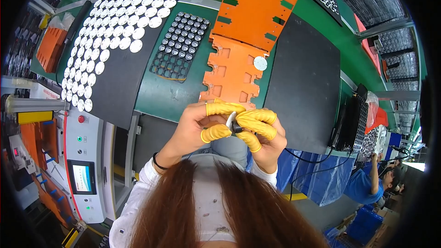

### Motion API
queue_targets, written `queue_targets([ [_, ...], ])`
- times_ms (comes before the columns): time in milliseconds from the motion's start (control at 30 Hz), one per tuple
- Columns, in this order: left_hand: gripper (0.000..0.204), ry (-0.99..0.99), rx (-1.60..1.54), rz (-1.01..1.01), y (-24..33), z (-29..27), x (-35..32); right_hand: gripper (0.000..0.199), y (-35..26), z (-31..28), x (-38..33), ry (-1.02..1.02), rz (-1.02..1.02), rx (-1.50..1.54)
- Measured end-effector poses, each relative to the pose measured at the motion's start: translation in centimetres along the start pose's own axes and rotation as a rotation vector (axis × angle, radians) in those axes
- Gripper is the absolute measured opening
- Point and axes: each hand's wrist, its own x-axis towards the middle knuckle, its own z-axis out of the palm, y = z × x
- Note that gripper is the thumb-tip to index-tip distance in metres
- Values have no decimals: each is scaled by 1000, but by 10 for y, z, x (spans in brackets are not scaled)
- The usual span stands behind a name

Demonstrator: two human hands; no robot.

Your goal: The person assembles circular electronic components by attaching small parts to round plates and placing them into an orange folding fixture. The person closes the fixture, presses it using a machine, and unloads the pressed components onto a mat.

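Observation:
My left hand (202, 126) and my right hand (262, 131) meet just above my chest, both wearing yellow finger cots. Between their fingertips they pinch a small white disc with a dark round part (233, 124) behind it. Just beyond the hands lies an orange plate with cut-out pockets (229, 71), and one white disc (260, 63) rests on its right edge. Many white discs (115, 32) are laid in rows on a black mat at the far left. A black grid tray (180, 46) holding several small dark round parts sits between that mat and the orange plate.
A second orange plate (262, 4) overlaps the first at the back. A bare black mat (305, 82) lies on the green table (161, 96) to the right. A control panel with a screen and buttons (82, 156) stands at left. Another person (372, 181) works at lower right.

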Motion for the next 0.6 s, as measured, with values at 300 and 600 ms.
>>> queue_targets([
  [300,45,41,22,-104,-4,-6,-10,26,2,-1,1,-37,-107,-112],
  [600,47,46,1,-156,0,-2,-6,24,-2,-3,1,-38,-104,-108],
])
